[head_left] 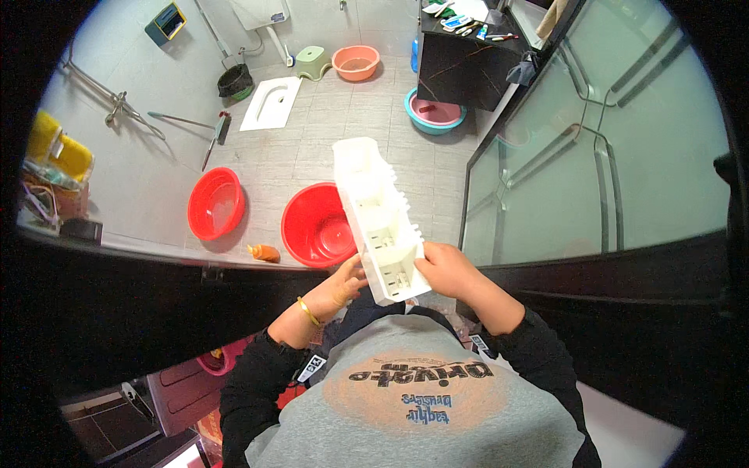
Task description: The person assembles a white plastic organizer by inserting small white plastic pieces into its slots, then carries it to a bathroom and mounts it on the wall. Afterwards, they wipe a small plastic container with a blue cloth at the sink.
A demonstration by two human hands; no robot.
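Observation:
A long white plastic storage rack [363, 204], split into several open compartments, is held in front of my body and points away from me over the floor. My right hand [450, 269] grips its right wall at the near end, with the thumb over the rim. My left hand [343, 287] presses its fingers against the left side near the same end; part of those fingers is hidden behind the rack. A yellow bangle [307, 310] circles my left wrist. Just beyond my left hand stands a red basin [312, 226], partly covered by the rack.
Another red basin [216, 204] and an orange bottle [264, 253] are on the left. Farther off are a squat toilet [271, 104], a green stool [314, 62] and an orange basin [356, 62]. A dark cabinet [464, 66], nested basins [434, 111] and a frosted glass door [601, 148] are on the right.

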